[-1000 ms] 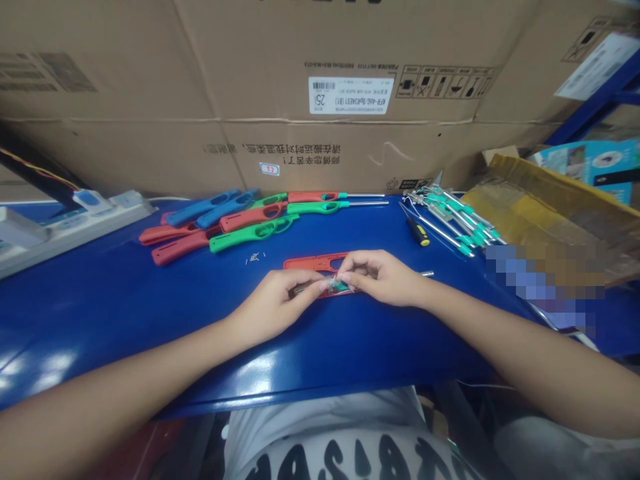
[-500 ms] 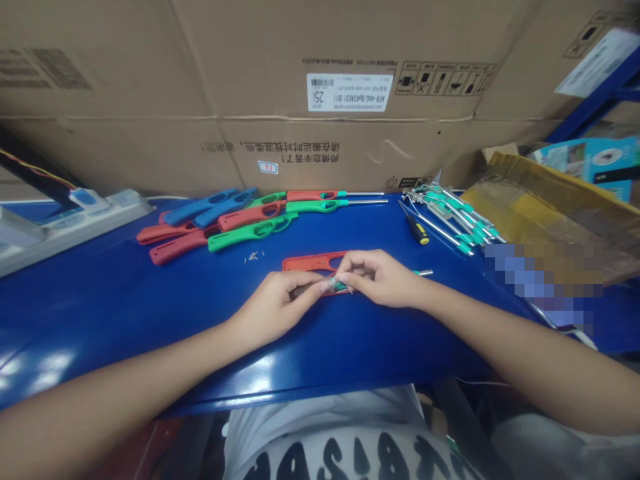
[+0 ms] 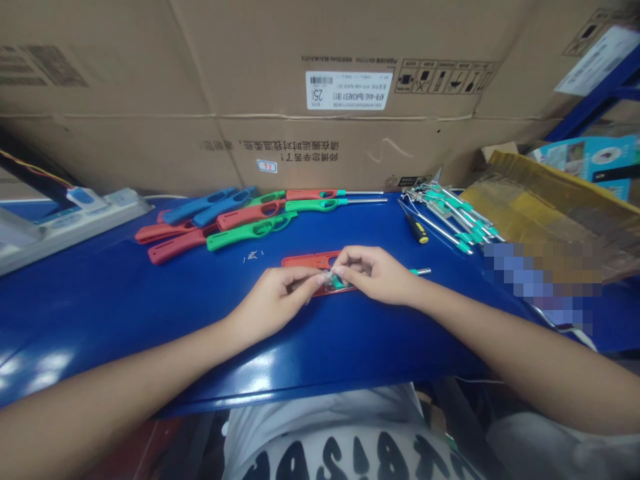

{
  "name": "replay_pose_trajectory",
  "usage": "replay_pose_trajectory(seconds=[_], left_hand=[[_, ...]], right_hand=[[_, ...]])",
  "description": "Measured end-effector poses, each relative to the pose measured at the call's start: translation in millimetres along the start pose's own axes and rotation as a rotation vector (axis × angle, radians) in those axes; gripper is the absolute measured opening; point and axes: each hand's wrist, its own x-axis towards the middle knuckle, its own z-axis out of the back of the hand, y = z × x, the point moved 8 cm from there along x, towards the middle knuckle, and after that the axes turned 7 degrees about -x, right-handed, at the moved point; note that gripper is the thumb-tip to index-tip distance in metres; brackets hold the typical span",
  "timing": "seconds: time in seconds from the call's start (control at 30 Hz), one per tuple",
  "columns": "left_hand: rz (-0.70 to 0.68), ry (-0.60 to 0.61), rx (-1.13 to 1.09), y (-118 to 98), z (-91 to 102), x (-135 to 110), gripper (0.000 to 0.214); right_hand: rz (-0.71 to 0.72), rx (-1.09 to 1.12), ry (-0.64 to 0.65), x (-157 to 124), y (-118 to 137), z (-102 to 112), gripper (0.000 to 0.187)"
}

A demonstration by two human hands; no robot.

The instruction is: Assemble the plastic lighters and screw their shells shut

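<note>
Both my hands narrow, left hand [image 3: 277, 297] and right hand [image 3: 377, 275] pinching small clear part [image 3: 327, 277]; red lighter shell [image 3: 305, 261] lies open at fingertips on blue table [image 3: 340, 347]; screwdriver [image 3: 418, 230] beyond, beside metal rods [image 3: 457, 217].

A long red plastic lighter casing half [image 3: 304, 261] with a finger loop at its right end lies roughly level, just below the centre of the frame. Directly below it, partly covered, lies a second red plastic casing piece [image 3: 323, 292], with a teal plastic part [image 3: 338, 283] at it. A small translucent piece [image 3: 328, 277] is pinched above. Rightward, a slim silvery metal tube [image 3: 425, 271] sticks out level beyond a teal collar [image 3: 414, 272].
</note>
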Motion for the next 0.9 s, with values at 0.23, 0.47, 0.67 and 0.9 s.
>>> replay_pose_trajectory(seconds=[0.23,0.47,0.67,0.9], left_hand=[[0.015,0.026,-0.045,0.3,2.9,2.8,0.042],[0.016,0.044,-0.059,1.2,-1.2,2.1,0.040],[0.013,0.038,-0.066,3.3,-2.5,1.8,0.040],[0.015,0.053,-0.073,5.6,-3.3,2.3,0.038]], right_hand=[[-0.022,0.105,0.075,1.5,1.6,3.2,0.027],[-0.016,0.118,0.051,2.1,-2.9,3.6,0.030],[-0.007,0.089,0.039,2.2,-4.2,4.0,0.029],[-0.032,0.086,0.029,1.6,-5.9,4.1,0.028]])
